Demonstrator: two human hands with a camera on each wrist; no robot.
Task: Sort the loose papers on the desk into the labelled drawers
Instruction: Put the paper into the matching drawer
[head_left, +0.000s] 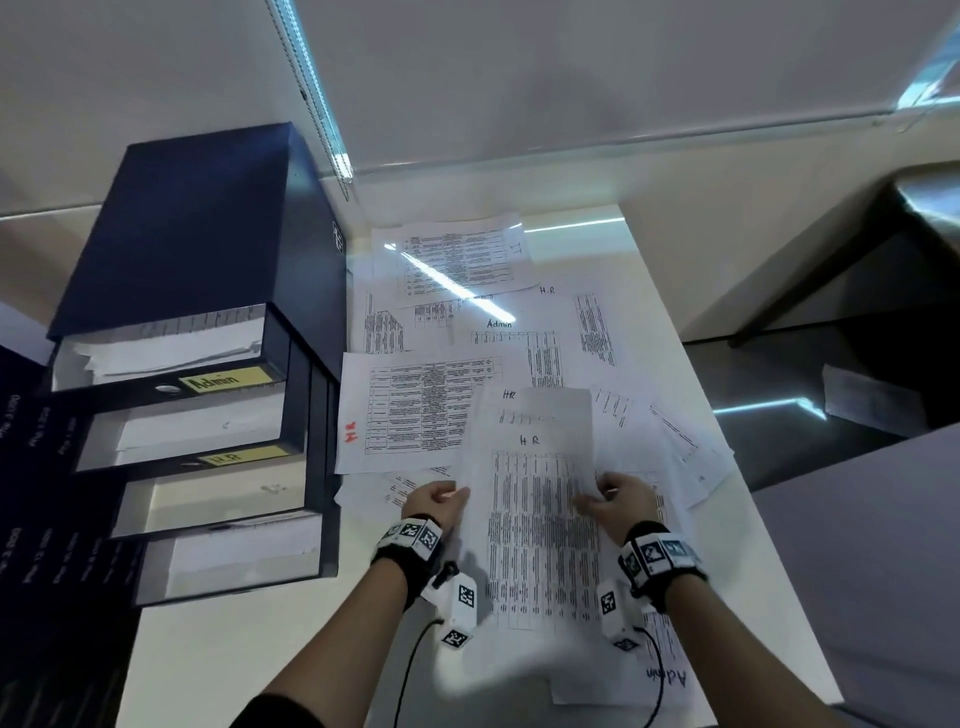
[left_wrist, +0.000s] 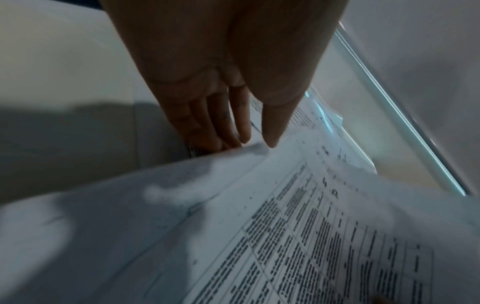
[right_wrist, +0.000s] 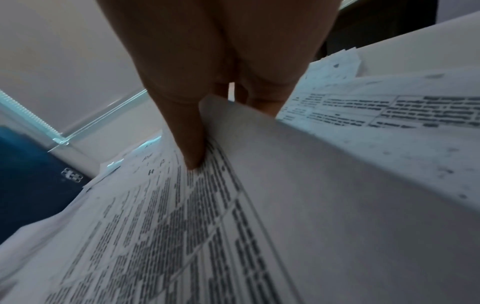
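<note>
1. Both hands hold one sheet marked "HR" (head_left: 535, 499). It is lifted a little over the other papers (head_left: 467, 312) on the bench (head_left: 218, 649).

2. The left hand (head_left: 434, 501) pinches the sheet's left edge. In the left wrist view the thumb is on top and the other fingers (left_wrist: 221, 127) lie close together under the edge.

3. The right hand (head_left: 618, 501) pinches the right edge. In the right wrist view the thumb presses on the printed side and the other fingers (right_wrist: 262, 102) curl behind the sheet.

4. The sheet's long side runs from near to far. The "HR" mark is at the far end.

5. The drawers (head_left: 208, 467) are on the left side of the bench, stacked in a dark box. The HR drawer (head_left: 208, 441) has a yellow label. It is the second one down, under the Admin drawer (head_left: 171, 364). Both are pulled out, with paper inside.

6. So the sheet must go left and a bit far. The left hand is nearer to the HR drawer. I think the sheet should turn so a short end goes in first.

7. Many papers still lie on the bench, marked "HR" or "Admin". The job looks far from done.
</note>
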